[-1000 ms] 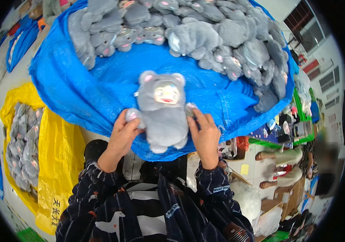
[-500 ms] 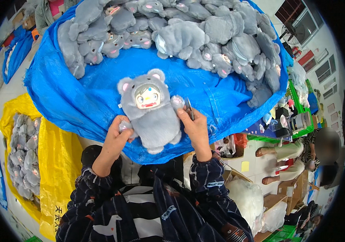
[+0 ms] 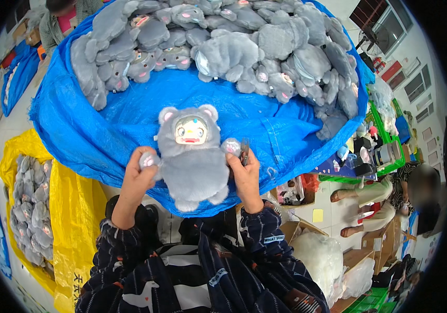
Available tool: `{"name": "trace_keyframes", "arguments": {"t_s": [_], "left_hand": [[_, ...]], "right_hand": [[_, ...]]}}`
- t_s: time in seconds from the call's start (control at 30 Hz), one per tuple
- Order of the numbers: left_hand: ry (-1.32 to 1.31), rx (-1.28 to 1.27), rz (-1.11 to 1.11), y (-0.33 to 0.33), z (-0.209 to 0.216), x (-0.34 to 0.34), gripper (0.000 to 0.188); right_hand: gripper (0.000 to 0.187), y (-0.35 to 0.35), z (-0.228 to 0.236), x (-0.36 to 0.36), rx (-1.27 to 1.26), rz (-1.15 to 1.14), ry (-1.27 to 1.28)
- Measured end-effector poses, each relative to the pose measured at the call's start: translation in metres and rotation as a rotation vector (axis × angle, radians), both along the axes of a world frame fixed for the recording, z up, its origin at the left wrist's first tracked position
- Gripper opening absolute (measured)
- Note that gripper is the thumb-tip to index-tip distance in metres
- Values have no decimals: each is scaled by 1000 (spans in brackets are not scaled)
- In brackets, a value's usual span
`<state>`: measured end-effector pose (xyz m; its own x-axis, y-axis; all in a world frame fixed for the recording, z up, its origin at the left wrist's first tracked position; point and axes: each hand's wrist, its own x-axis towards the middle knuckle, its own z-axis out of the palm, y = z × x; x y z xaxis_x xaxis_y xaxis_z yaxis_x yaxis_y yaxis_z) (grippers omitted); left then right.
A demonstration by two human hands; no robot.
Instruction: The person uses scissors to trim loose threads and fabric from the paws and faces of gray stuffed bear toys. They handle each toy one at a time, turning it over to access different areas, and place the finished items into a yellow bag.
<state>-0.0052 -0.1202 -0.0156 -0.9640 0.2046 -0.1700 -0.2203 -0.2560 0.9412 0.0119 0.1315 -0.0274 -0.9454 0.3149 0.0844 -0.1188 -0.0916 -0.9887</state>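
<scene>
A grey plush bear doll (image 3: 192,172) with round ears, a printed face and pink-padded paws hangs upright between my hands, facing up at me. My left hand (image 3: 141,175) is closed round its paw on the left. With my right hand (image 3: 243,172) I pinch the other paw, and a small dark metal tool (image 3: 244,149), perhaps thread snips, sticks up from the same fingers. Most of that tool is hidden in the grip. Beneath the doll lies the near side of a large blue sack (image 3: 145,112), and many similar grey plush toys (image 3: 228,52) are piled in its far part.
On the left stands a yellow sack (image 3: 80,224) with more grey plush (image 3: 30,208) in it. Green crates (image 3: 390,135) and cardboard boxes (image 3: 380,245) are at the right, beside a seated person (image 3: 374,193). Another person (image 3: 67,21) is at the far left.
The doll has turned from a tilt to nearly straight and come slightly nearer me. My left hand has shifted left and my right hand a little left and down, both still gripping paws.
</scene>
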Motion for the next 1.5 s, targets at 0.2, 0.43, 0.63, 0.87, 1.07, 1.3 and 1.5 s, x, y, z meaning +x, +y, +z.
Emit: {"name": "trace_keyframes", "arguments": {"t_s": [0.2,0.43,0.63,0.87,1.07,1.3,1.5], "left_hand": [[972,-773,158,42,44,7,27],[1153,-1072,-71,107,14,-4,31],[1194,-1094,-12,111,7,-5,32],[1259,-1051,7,109,-5,-7,29],[1252,-1050,19,108,-4,-7,28],[1261,-1043,45,110,-3,-9,28],[1258,-1043,44,111,-4,-9,27]], "right_hand": [[23,-3,0,8,77,38,-108],[37,14,0,26,674,-162,111],[38,10,0,33,1008,-253,103],[36,7,1,36,1085,-252,90],[36,6,1,35,1130,-274,94],[36,6,-2,36,1124,-273,101],[38,5,-8,34,1130,-284,135]]}}
